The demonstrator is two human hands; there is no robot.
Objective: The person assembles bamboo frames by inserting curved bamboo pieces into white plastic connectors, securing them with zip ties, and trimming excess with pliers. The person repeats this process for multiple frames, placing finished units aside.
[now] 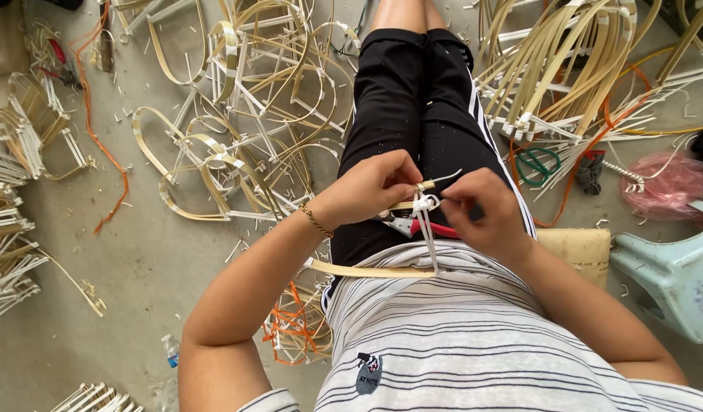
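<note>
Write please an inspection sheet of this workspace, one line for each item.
Surface: grey concrete floor, littered with small offcuts.
Job's things: thin pale bamboo strip across the lap; white plastic tie knotted on it; red-handled pliers on the lap.
Clutter: bent bamboo strip frames; bundled strips; orange cord; green-handled scissors; pink plastic bag.
Hands: left hand pinches the strip; right hand grips the tie.
Cables: nothing seen.
Surroundings: pale green plastic stool; small plastic bottle.
</note>
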